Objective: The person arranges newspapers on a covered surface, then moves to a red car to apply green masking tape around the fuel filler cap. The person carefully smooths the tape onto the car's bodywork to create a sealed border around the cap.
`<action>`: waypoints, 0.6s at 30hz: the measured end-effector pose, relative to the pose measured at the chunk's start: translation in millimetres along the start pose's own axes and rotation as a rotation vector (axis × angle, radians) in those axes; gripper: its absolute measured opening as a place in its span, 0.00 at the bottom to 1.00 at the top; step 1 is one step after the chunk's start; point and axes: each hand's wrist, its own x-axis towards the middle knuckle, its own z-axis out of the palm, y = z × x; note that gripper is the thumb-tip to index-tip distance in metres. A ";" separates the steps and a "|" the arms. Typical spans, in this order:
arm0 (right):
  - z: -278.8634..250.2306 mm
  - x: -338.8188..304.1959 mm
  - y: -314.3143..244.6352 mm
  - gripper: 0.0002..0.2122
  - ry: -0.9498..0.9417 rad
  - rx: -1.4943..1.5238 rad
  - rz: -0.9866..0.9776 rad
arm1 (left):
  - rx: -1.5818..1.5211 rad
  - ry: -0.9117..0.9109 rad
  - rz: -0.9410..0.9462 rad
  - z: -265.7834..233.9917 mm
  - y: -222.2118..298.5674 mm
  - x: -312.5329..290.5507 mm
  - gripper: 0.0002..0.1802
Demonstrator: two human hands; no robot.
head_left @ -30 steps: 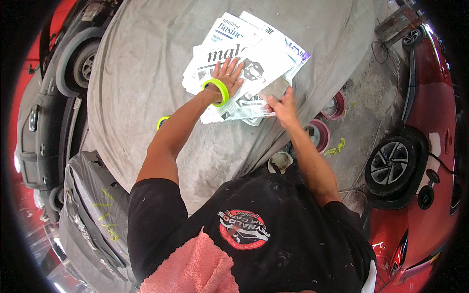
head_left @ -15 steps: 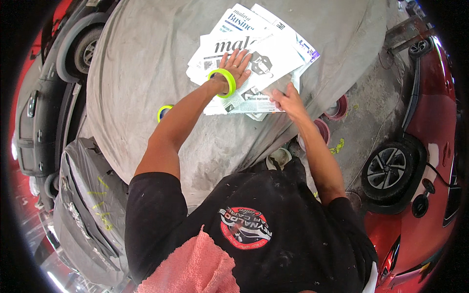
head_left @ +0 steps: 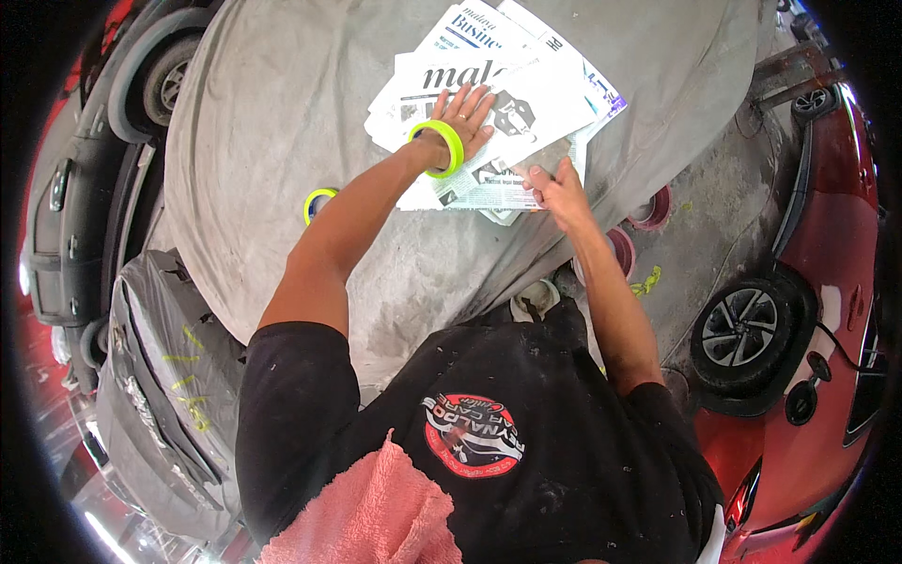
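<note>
Several newspaper sheets (head_left: 526,103) lie spread on a grey primed car panel (head_left: 282,122). My left hand (head_left: 467,115) rests flat on the papers, fingers apart, with a roll of yellow-green masking tape (head_left: 440,147) worn around its wrist. My right hand (head_left: 556,188) presses on the lower right edge of the sheets, fingers bent onto the paper. A second roll of yellow-green tape (head_left: 318,201) lies on the panel just left of my left forearm.
A pink towel (head_left: 376,517) hangs over my shoulder. A red car (head_left: 827,310) with a black wheel (head_left: 742,329) stands on the right, a masked grey car (head_left: 160,376) on the lower left, a dark car (head_left: 75,188) further left. Pink tubs (head_left: 648,207) sit on the concrete floor.
The view has shifted slightly; both hands stay on the newspapers, the right hand sliding a little along their lower edge.
</note>
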 end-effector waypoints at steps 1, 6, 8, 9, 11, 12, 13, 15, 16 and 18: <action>-3.5 0.2 -2.8 0.16 -0.016 -0.040 0.041 | 0.000 -0.006 -0.002 -1.2 2.0 -0.4 0.36; -11.6 -3.7 8.7 0.20 -0.083 -0.043 -0.002 | -0.017 0.001 0.010 -5.1 6.4 -2.7 0.36; -22.1 -12.3 12.7 0.20 -0.127 -0.049 0.013 | -0.009 0.008 0.005 -4.9 6.7 -4.0 0.36; -38.8 -17.4 14.2 0.20 -0.142 -0.051 0.048 | 0.007 0.010 0.003 -3.5 8.5 -3.4 0.35; -44.0 -17.5 13.6 0.19 -0.148 -0.038 0.081 | 0.018 0.010 -0.005 -6.6 8.1 -4.9 0.35; -39.9 -17.9 13.5 0.19 -0.135 -0.026 0.082 | 0.006 0.006 -0.008 -8.9 10.3 -6.6 0.35; -35.1 -16.6 13.4 0.18 -0.130 -0.017 0.083 | -0.006 0.004 -0.020 -10.8 11.9 -7.8 0.35; -5.0 -11.8 27.1 0.17 -0.062 0.063 0.023 | -0.017 0.023 -0.018 -10.2 13.2 -3.5 0.35; 8.4 -9.9 33.7 0.16 -0.034 0.107 -0.003 | -0.019 0.027 -0.022 -8.8 12.5 -3.8 0.35; 19.0 -8.2 35.2 0.15 0.036 0.110 0.002 | -0.007 0.018 -0.020 -10.2 13.8 -5.3 0.35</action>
